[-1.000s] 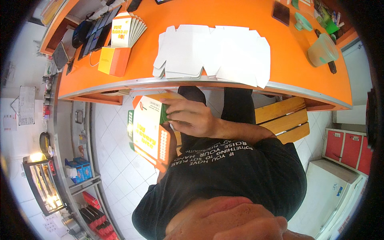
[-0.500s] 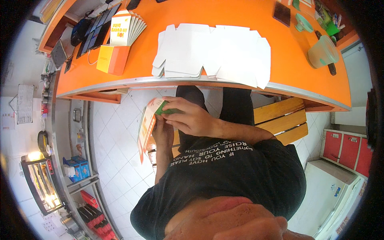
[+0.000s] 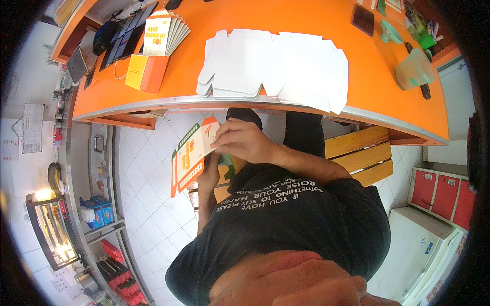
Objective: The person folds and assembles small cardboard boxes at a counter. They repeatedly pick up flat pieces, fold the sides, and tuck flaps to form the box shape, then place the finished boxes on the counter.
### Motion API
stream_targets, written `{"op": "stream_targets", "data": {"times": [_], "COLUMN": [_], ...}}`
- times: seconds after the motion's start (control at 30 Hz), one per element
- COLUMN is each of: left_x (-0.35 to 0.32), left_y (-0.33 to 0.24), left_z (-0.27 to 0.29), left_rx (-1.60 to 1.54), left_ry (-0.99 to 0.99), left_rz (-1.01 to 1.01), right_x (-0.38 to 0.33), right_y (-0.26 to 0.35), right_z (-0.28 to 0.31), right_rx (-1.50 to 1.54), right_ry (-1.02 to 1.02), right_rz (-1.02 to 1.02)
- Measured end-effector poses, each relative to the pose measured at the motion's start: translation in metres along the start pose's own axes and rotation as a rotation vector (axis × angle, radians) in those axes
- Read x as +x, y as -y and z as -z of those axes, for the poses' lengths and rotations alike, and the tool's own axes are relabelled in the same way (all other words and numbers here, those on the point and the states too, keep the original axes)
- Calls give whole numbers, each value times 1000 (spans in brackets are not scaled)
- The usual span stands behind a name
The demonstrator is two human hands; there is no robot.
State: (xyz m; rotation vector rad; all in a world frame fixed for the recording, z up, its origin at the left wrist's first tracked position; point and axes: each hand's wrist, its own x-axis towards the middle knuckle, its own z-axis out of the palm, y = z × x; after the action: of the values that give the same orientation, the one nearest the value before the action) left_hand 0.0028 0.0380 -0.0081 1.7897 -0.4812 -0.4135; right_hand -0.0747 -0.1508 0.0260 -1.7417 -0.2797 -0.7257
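Cardboard, orange and white, made the flat carton (image 3: 191,154) held below the desk (image 3: 286,20) edge. The right hand (image 3: 244,141) pinched its top corner in a closed grip. The left hand (image 3: 208,176) held it from behind, fingers hidden. Farther off, white carton blanks (image 3: 273,69) lay on the desk.

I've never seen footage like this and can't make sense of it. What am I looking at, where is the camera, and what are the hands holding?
There is no machine here. A person wears a wide-angle camera on the head, looking down, so straight edges bend. The black shirt is the person's own body. The right hand and left hand hold a flat printed carton below the orange counter. On the counter lie flat white cartons, a fan of printed cartons, a small orange box and a pale green jug.
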Motion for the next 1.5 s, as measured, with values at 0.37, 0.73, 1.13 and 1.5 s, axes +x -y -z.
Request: {"op": "stream_targets", "data": {"times": [0.37, 0.73, 1.13, 1.5], "left_x": [7, 6, 3, 0], "left_y": [-5, 13, 0, 1], "left_z": [-7, -20, -27, -27], "left_rx": [-546, -272, -481, -255], "left_ry": [-524, -175, -31, 80], "left_rz": [-301, -19, 155, -91], "right_x": [-8, -25, -20, -19], "right_y": [7, -18, -20, -21], "right_z": [-7, 0, 0, 4], "right_rx": [265, -423, -488, 119], "right_ry": [8, 78, 175, -49], "right_rz": [-691, -261, 87, -401]}}
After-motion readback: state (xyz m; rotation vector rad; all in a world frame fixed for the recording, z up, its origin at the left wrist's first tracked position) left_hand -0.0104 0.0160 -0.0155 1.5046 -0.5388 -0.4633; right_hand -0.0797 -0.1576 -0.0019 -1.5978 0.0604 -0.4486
